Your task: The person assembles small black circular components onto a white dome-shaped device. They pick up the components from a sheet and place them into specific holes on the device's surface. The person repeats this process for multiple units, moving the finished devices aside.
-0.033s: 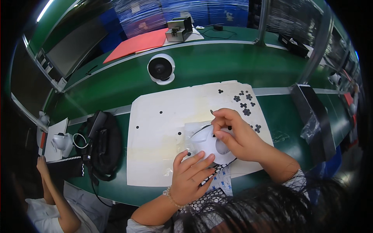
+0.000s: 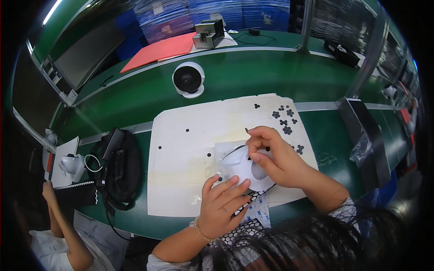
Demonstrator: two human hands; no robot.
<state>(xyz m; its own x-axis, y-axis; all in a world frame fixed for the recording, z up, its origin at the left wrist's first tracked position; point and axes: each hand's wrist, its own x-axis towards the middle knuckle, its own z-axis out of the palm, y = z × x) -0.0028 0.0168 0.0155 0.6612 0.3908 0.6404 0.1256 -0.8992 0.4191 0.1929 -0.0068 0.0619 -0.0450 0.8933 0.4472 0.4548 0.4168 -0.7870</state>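
A rounded white plastic housing (image 2: 239, 167) lies tilted on a pale cardboard sheet (image 2: 176, 180), with clear plastic film (image 2: 224, 149) under its far left edge. My left hand (image 2: 221, 205) rests on the housing's near left side, fingers stretched and spread. Above its right part, my right hand (image 2: 275, 156) is closed in a pinch. A tiny black piece (image 2: 249, 158) shows at the thumb tip, and another dark sliver (image 2: 247, 130) sticks out by the curled fingers. Partly under my left hand, a printed white liner sheet (image 2: 260, 212) hangs toward me.
Black pads (image 2: 287, 130) lie in clusters at the sheet's far right; single dots (image 2: 187, 130) are scattered left. A white camera-like device (image 2: 188, 80) stands beyond. A black bag (image 2: 124, 171) lies left, a long black box (image 2: 366, 144) right. A co-worker's arm (image 2: 63, 221) is at far left.
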